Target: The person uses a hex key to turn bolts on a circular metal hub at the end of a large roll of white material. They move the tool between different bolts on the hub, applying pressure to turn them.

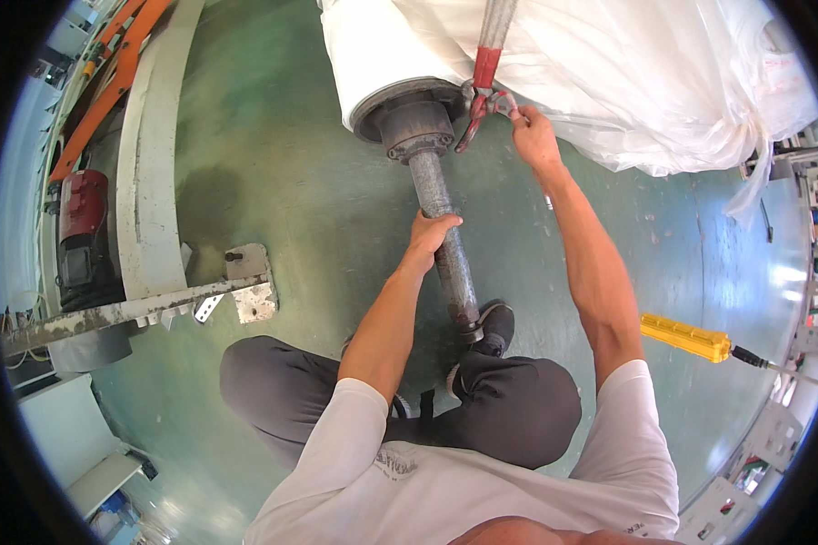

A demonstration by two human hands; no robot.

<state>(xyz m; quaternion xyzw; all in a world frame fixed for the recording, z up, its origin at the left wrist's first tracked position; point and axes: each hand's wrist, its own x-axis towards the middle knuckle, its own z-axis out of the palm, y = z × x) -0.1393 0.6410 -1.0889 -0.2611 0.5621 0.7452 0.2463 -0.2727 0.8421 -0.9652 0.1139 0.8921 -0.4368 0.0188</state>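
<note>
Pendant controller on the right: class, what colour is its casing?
Yellow pendant controller, best seen in the head view.

Roll (pixel 373 41) at upper centre of the frame, flange (pixel 416 127) at its lower end. Shaft (pixel 432 186) extends from the flange down to centre, its free end just beside a shoe (pixel 496 329). Left hand (pixel 434 234) is around the shaft near mid-length. Hook (pixel 482 98) sits just right of the flange, below a sling (pixel 487 65) running to the upper edge. Right hand (pixel 534 136) touches the hook's right side. Plastic sheeting (pixel 627 73) occupies upper right. Motor (pixel 84 204) at far left, left of a beam (pixel 150 173). Pendant control (pixel 686 338) at right, right of the right forearm (pixel 595 259).
</note>
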